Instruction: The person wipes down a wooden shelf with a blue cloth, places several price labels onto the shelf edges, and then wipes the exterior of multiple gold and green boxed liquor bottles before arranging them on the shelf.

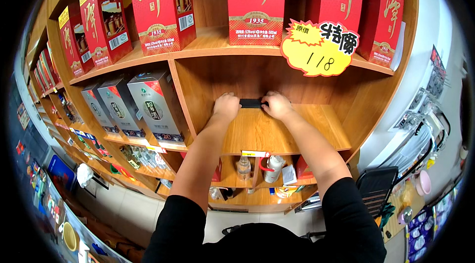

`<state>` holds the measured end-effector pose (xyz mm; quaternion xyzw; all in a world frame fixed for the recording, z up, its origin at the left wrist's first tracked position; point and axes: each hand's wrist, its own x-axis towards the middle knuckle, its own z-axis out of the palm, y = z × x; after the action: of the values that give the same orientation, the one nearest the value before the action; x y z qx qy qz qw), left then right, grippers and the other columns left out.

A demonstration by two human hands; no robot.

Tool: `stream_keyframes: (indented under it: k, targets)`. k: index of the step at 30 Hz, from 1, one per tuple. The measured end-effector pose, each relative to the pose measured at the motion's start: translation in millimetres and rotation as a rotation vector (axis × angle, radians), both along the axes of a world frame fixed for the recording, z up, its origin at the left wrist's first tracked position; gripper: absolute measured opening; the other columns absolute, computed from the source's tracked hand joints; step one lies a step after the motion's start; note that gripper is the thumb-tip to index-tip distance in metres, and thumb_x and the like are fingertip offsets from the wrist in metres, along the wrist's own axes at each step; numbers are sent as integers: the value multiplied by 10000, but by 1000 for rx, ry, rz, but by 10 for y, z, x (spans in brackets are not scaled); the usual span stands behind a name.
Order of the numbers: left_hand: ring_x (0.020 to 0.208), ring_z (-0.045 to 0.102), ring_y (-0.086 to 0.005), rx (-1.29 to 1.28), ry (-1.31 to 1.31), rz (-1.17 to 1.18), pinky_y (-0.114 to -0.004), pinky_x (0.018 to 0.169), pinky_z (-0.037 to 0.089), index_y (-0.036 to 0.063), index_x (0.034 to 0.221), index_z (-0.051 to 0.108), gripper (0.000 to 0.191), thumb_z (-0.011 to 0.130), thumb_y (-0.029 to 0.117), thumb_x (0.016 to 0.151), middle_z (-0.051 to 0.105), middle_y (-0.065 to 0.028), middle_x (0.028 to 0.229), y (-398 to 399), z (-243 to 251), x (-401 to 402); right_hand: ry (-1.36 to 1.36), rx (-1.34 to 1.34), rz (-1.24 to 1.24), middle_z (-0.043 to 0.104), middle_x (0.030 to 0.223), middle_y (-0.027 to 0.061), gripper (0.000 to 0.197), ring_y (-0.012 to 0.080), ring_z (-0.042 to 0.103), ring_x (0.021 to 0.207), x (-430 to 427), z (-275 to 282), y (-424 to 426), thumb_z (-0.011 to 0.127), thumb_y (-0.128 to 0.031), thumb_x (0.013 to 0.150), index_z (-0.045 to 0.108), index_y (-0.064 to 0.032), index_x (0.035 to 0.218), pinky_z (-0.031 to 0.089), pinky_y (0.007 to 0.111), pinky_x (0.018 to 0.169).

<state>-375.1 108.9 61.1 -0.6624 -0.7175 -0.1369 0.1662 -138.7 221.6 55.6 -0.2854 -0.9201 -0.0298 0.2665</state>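
Observation:
Both of my arms reach into an open compartment of a wooden shelf unit. Near the back of the wooden shelf board (267, 129) lies a flat black object (251, 103), whose exact kind I cannot tell. My left hand (227, 106) has its curled fingers at the object's left end. At its right end is my right hand (276, 104), thumb and fingers bent around the edge. The fingertips are partly hidden, but both hands appear to grip the object. A small price strip (255, 153) is on the board's front edge.
Red liquor boxes (256, 6) line the shelf above, where a yellow price sign (318, 49) hangs from the edge. Grey liquor boxes (156, 109) fill the compartment at left. Below stand a glass bottle (244, 168) and a white container (273, 169). A black chair (376, 190) is at right.

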Motion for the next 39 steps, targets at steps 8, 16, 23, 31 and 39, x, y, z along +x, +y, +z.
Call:
stream_keyframes:
  k: [8, 16, 23, 31, 39]
  targets:
    - [1252, 705, -340, 78, -36, 50, -463, 1063, 592, 53, 1059, 871, 280, 824, 316, 974, 761, -153, 1266, -29, -110, 45, -36, 45, -55, 760, 1124, 80, 144, 316, 731, 1161, -50, -39, -44, 793, -239, 953, 870, -133, 1015, 610, 465, 992]
    - [1190, 718, -330, 159, -22, 44, -484, 1016, 592, 63, 1066, 874, 348, 788, 394, 1004, 758, -151, 1178, -75, -228, 78, 22, 112, -70, 762, 1097, 89, 123, 306, 749, 1123, -123, -156, -25, 758, -199, 908, 858, -137, 945, 629, 449, 953]
    - [1150, 717, -325, 206, 28, 106, -481, 995, 580, 68, 1076, 875, 374, 797, 425, 997, 754, -138, 1129, -106, -270, 103, 132, 172, -93, 766, 1104, 121, 147, 328, 741, 1131, -200, -301, -107, 736, -142, 909, 849, -97, 992, 620, 453, 979]
    - [1181, 687, -350, 290, 37, 73, -488, 1025, 554, 55, 1097, 850, 371, 778, 409, 1012, 735, -158, 1150, -134, -297, 56, 639, -86, -555, 778, 1259, 239, 285, 444, 715, 1219, 203, -342, 121, 739, -250, 1001, 803, -25, 1163, 568, 492, 1091]
    - [1179, 684, -357, 284, 2, 73, -495, 1021, 549, 51, 1078, 841, 381, 777, 420, 1011, 733, -168, 1151, -144, -327, 20, 762, -619, -585, 823, 1174, 248, 332, 386, 791, 1137, 228, -265, 162, 741, -261, 1008, 801, -8, 1214, 587, 456, 1027]
